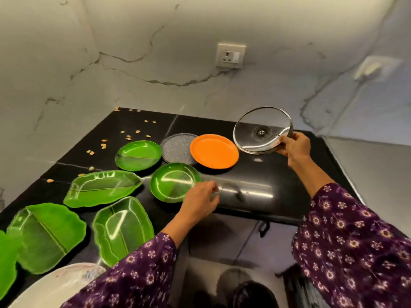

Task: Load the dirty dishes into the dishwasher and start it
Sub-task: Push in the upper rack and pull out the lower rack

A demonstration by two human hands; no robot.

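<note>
Purple flowered sleeves (138,276) fill the near edge, and just left of them the rim of a white plate (55,287) pokes in at the near left corner. Beyond it on the black counter (255,174) lie three green leaf-shaped trays: one at the near left (44,236), one just right of it (122,230), and a longer one farther back (102,187). A further sliver of green shows at the left edge. Past these sit two round green plates, the far one (139,155) and the near one (174,182), slightly apart. The person's left hand (200,201) reaches to the right rim of the near round plate with its fingers bent; that spot is blurred, so I cannot tell whether they pinch the rim or only touch it. Farther back a grey textured plate (175,147) lies partly under an orange plate (214,151). Right of the orange plate, the right hand (294,147) grips a glass lid (262,130) by its right edge, fingers curled round the metal rim. The lid is tilted up on edge with its knob side facing away, and whether its low edge touches the counter I cannot tell. Small tan seeds (104,143) are scattered over the far left of the counter. A wall socket (231,55) sits on the marble wall (111,41) behind.
</note>
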